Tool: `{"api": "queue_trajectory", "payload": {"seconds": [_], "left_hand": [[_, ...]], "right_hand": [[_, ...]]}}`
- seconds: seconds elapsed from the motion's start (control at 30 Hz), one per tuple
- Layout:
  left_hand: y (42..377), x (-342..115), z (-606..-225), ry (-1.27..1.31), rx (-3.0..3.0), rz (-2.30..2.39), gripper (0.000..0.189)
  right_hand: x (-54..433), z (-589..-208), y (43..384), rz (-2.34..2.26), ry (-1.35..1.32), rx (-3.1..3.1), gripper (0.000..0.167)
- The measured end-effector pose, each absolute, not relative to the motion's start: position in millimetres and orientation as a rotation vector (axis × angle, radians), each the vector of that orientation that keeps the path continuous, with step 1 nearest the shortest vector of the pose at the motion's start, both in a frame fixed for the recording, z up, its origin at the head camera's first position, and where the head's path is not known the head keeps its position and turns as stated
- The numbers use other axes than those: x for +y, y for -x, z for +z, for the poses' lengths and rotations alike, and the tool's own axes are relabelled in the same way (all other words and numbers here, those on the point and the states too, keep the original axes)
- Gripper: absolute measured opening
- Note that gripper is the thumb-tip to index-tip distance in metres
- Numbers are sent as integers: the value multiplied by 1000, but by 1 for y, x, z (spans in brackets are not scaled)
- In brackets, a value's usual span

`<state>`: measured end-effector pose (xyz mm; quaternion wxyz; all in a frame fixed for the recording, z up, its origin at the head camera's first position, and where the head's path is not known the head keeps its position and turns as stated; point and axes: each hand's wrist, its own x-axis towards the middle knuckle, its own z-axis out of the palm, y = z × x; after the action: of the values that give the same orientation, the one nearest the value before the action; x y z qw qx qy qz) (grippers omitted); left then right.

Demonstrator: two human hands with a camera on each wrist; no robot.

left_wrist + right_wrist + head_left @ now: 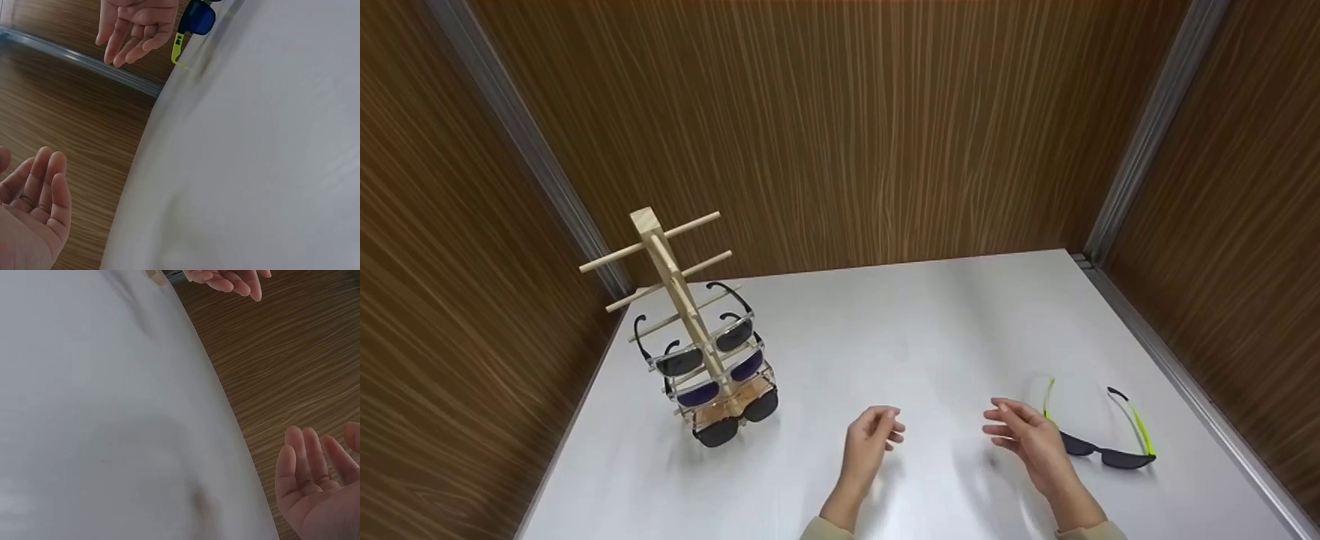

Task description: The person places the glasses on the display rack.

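Note:
My left hand point(867, 448) hovers over the white table with loosely bent fingers and holds nothing. To its right, my right hand point(1030, 448) is also off the table, its fingers relaxed and nothing in them. Just beyond the right hand lie sunglasses with yellow-green temples point(1126, 459), partly hidden by that hand in the head view. In the left wrist view, a dark lens and a yellow-green temple of these sunglasses point(198, 19) show next to the right hand. Both palms appear in the left wrist view, with the left palm point(34, 219) nearer.
A wooden display stand point(679, 292) with crossbars leans in view at the left. Clear-framed sunglasses point(681, 362), purple-lensed sunglasses point(697, 394) and dark sunglasses point(717, 433) hang on its lower bars. Wood-grain panels point(840, 135) enclose the white table point(885, 337) at the back and sides.

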<state>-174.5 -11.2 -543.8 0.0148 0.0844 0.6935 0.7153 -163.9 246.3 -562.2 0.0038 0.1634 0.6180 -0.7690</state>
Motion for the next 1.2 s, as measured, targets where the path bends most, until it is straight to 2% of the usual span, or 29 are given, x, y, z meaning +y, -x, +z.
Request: {"api": "queue_trajectory", "payload": {"seconds": [0.27, 0.43, 0.63, 0.9, 1.1, 1.2], "left_hand": [[172, 10, -544, -300, 2119, 2202, 16], [178, 25, -552, -321, 2074, 2178, 16], [189, 46, -573, -316, 2050, 2178, 17], [194, 63, -575, -364, 2023, 2189, 17], [193, 75, -575, -358, 2012, 2181, 14], [194, 81, -575, -351, 2025, 2164, 14]], "right_hand": [[268, -560, 152, -2391, -544, 1982, 44], [281, -558, 145, -2415, -602, 1958, 34], [297, -554, 136, -2407, -675, 1951, 38], [311, -552, 126, -2533, -752, 1836, 34], [324, -551, 117, -2647, -749, 1831, 17], [333, -552, 112, -2694, -784, 1823, 14]]}}
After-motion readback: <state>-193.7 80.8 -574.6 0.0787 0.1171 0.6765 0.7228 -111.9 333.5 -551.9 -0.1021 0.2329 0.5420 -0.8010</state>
